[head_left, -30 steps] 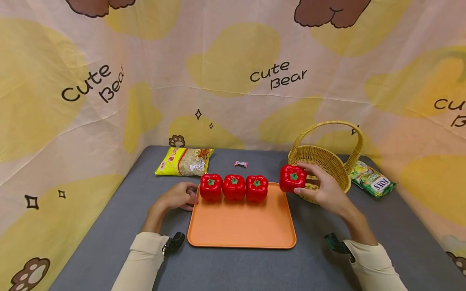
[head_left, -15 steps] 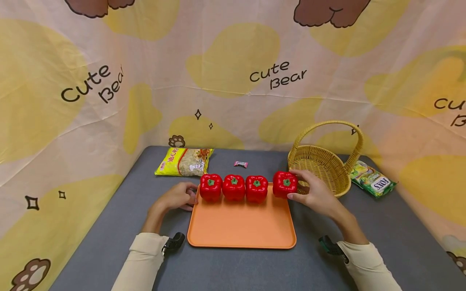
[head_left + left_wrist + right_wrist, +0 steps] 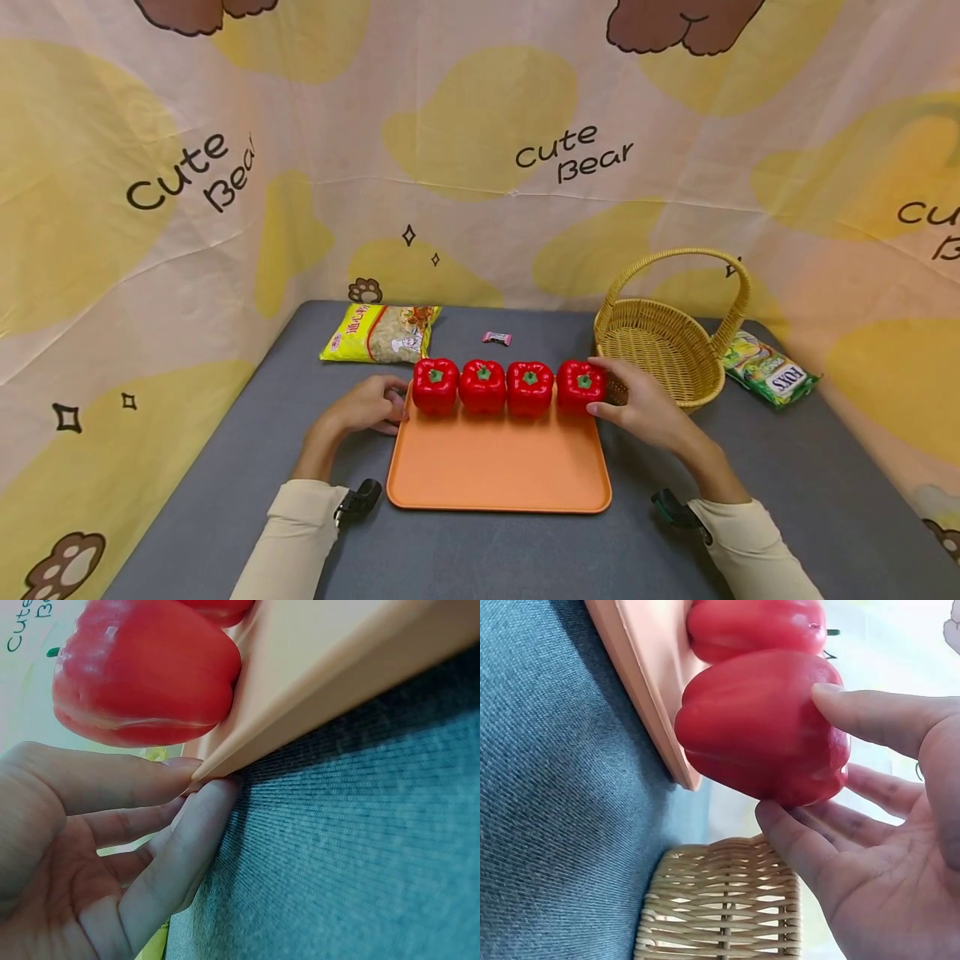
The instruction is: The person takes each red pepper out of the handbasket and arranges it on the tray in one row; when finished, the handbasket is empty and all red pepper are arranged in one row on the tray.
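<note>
My right hand (image 3: 647,406) holds a red bell pepper (image 3: 581,385) with a green stem at the far right corner of the orange tray (image 3: 498,475). In the right wrist view, the thumb lies on one side of this pepper (image 3: 757,727) and fingertips touch the other. Three more red bell peppers, the middle one (image 3: 482,387) among them, stand in a row along the tray's far edge. My left hand (image 3: 365,406) pinches the tray's left rim beside the leftmost pepper (image 3: 435,387). The left wrist view shows thumb and finger on the tray rim (image 3: 277,724).
Behind the right hand stands a yellow wicker basket (image 3: 652,342) with a tall handle. A green packet (image 3: 768,371) lies to its right. At the back left is a yellow food bag (image 3: 380,333), and a small pink-wrapped candy (image 3: 497,338) lies behind the peppers.
My right hand has brought its pepper left and down from beside the basket onto the tray corner, close to the row. The left hand has stayed at the tray's rim.
</note>
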A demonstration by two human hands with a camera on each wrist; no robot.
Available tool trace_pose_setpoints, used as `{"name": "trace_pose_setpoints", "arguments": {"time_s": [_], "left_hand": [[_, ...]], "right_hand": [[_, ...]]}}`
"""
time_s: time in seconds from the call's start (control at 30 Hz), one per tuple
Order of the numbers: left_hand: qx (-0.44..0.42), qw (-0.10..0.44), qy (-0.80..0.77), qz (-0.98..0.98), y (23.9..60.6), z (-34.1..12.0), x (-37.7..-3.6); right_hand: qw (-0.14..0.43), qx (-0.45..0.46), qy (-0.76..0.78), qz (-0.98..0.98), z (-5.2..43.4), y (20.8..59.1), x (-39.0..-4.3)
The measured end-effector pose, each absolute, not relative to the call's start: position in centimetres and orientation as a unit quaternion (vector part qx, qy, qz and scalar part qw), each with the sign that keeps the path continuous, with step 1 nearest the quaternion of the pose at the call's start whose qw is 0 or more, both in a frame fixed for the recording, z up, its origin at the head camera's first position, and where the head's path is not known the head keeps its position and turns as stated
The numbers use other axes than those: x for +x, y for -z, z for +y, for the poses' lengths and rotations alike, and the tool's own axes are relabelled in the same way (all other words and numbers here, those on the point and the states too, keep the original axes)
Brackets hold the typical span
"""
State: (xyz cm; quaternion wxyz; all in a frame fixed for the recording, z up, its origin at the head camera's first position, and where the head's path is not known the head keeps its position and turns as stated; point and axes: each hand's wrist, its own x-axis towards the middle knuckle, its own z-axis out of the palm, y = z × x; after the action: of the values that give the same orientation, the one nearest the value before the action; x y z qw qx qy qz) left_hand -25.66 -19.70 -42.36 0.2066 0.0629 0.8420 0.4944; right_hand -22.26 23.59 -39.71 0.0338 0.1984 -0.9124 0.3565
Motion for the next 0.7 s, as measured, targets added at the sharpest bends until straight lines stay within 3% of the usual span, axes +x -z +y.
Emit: {"name": "trace_pose_setpoints", "arguments": {"time_s": [0.7], "left_hand": [[0.058, 0.206, -0.489, 0.846, 42.45, -19.69, -25.78]], "right_hand": [[0.019, 0.189, -0.345, -0.919, 23.12, 40.15, -22.29]]}}
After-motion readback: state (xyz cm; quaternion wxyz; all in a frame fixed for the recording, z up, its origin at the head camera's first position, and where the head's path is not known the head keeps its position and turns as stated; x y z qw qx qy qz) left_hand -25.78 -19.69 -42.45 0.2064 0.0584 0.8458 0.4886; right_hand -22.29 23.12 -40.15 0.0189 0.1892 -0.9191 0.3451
